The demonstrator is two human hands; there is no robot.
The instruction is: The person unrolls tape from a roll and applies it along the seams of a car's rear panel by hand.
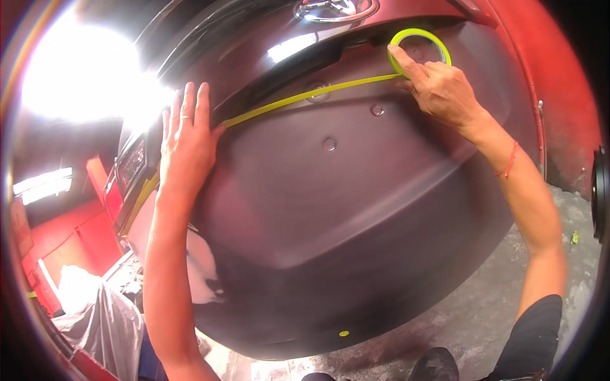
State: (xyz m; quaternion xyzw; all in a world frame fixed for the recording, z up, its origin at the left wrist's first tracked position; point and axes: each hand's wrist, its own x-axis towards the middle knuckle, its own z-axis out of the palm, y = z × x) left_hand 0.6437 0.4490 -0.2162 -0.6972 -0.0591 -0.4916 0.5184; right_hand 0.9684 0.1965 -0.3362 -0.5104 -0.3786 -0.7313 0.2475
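Note:
My right hand (441,89) grips a roll of yellow-green tape (413,32) at the upper right, its index finger on the ring. From the roll a stretched yellow strip (286,101) runs left across the dark car panel (305,197) to my left hand (190,130). That hand lies flat, fingers extended, by the panel's left edge, its thumb beside the strip's left end. Round recesses (329,144) show in the panel below the strip. Whether the whole strip touches the surface I cannot tell.
A chrome emblem (327,9) is at the top. A red wall (556,95) stands at the right, above grey floor (470,305). Grey sheeting (105,327) hangs at the lower left. A bright light glares at the upper left. A dark shoe (435,365) shows below.

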